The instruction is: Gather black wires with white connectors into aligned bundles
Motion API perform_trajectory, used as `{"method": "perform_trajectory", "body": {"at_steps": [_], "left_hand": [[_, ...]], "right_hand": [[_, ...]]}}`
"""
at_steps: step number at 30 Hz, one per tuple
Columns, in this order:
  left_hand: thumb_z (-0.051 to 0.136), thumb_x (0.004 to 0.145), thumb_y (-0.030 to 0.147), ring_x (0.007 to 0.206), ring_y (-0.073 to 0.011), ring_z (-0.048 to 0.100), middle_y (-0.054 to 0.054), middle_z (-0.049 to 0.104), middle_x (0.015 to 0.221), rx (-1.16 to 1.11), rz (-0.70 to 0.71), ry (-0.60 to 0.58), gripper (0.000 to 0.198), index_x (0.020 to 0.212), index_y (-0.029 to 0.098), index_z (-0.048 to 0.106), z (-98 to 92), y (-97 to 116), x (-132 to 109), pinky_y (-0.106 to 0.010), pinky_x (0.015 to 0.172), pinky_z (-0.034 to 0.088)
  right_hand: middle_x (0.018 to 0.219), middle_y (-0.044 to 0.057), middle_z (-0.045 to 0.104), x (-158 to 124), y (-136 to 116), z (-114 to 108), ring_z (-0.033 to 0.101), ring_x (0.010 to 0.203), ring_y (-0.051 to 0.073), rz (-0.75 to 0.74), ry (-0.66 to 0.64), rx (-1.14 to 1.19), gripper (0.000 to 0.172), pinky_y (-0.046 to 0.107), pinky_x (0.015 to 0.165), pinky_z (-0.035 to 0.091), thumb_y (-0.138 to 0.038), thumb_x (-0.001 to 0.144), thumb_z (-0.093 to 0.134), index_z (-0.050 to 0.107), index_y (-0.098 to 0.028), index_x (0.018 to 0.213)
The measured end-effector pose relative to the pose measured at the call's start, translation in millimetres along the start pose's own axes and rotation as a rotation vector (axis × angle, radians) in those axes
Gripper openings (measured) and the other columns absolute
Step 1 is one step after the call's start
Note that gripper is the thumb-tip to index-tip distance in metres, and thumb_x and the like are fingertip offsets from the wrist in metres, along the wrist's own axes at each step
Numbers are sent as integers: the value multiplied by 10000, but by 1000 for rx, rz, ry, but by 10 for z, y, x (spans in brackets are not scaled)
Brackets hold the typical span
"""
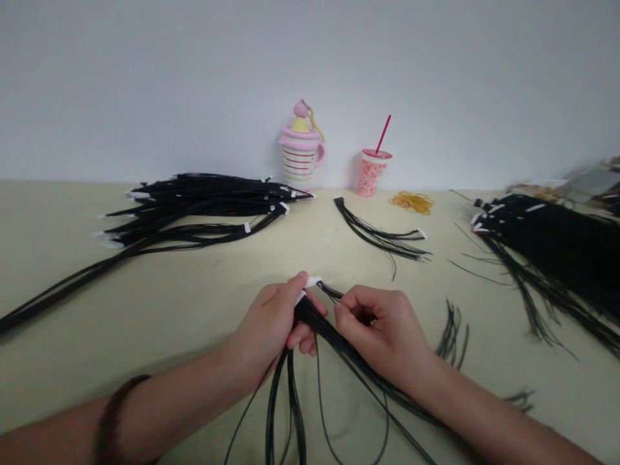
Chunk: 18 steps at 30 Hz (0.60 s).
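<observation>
Nearest, the left hand [266, 329] curls its fingers closed around a bundle of black strands [310, 321] just below its white tape [312, 281], while the right hand [382, 339] pinches a few strands between thumb and fingertips. Beyond the bundle lie a small bunch [380, 236], a larger heap [194, 206] to its left and another heap [547, 258] to its right.

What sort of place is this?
Likely a small hand-assembly workbench: many white-tagged black cord bundles, loose rubber bands, and a personal pink drink cup nearby.

Craft table [145, 290] with black cord bundles [194, 200]
</observation>
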<state>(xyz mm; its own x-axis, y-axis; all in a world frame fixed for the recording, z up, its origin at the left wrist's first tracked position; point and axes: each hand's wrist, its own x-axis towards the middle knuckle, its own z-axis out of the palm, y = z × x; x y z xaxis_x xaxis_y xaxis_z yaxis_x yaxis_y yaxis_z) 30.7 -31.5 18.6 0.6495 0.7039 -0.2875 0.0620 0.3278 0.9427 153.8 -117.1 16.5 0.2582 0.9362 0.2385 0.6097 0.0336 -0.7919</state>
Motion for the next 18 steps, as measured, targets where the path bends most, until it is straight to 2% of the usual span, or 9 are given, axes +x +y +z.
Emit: {"method": "perform_trajectory", "body": {"at_steps": [18], "left_hand": [[394, 826, 445, 287, -111, 404, 64, 325, 261, 11, 14, 3, 439, 565, 157, 598, 2, -22, -17, -236, 382, 416]], "right_hand": [[504, -40, 468, 22, 13, 10, 393, 465, 59, -16, -12, -59, 225, 180, 458, 311, -218, 792, 470, 519, -149, 583]]}}
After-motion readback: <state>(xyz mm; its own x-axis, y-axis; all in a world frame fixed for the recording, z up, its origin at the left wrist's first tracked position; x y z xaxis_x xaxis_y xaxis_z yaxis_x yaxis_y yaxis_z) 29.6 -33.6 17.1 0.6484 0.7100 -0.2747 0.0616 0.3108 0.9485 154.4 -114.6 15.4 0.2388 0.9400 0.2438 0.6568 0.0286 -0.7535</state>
